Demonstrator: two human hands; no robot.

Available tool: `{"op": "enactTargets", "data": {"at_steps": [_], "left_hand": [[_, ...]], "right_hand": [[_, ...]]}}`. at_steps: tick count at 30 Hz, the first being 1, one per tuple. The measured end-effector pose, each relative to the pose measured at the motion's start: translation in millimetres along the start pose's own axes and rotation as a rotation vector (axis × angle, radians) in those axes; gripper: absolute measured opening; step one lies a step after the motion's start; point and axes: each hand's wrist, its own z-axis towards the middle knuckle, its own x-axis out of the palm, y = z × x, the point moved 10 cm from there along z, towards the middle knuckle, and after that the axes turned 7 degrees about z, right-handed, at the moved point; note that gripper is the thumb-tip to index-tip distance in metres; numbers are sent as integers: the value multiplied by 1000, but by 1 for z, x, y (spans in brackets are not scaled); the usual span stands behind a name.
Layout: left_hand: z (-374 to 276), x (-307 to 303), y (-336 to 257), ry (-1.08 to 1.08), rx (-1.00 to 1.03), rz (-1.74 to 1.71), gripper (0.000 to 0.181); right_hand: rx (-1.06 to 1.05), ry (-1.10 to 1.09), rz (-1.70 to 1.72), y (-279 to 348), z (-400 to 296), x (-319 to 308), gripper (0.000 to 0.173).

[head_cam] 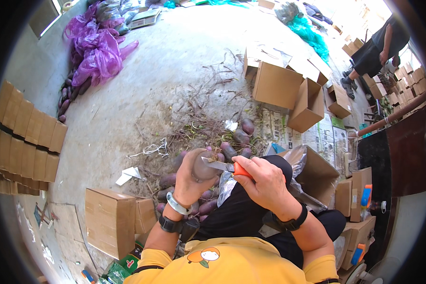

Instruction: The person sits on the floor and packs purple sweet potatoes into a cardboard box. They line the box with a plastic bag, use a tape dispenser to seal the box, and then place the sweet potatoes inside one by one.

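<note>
My left hand holds a rounded purple-brown root vegetable, its end with ragged stem remains facing up and right. In my right hand is a knife with an orange handle. Its pointed steel blade lies across that end of the root; I cannot tell how deep it bites. Beneath my hands, several purple roots are heaped on the floor. Others, such as one dark root, rest just beyond the knife. My hands and the held root hide part of the heap.
Cut stems litter the concrete floor ahead. An open carton with a plastic liner stands by my right knee. Closed cartons sit at left, and open cartons lie ahead right. Purple plastic bags lie along the wall. Another person stands far right.
</note>
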Motion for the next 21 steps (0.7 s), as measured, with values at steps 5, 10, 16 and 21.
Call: {"op": "enactTargets", "data": {"at_steps": [5, 10, 16, 21], "left_hand": [[-1, -10, 0, -17, -1, -46, 75], [-3, -29, 14, -79, -157, -244, 73], [-4, -7, 68, -177, -454, -1528, 54], [6, -5, 75, -204, -400, -1773, 51]], "right_hand": [[127, -195, -138, -49, 13, -11, 30], [341, -173, -160, -98, 17, -41, 34], [483, -75, 336, -90, -2, -10, 32], [457, -129, 364, -91, -22, -8, 32]]}}
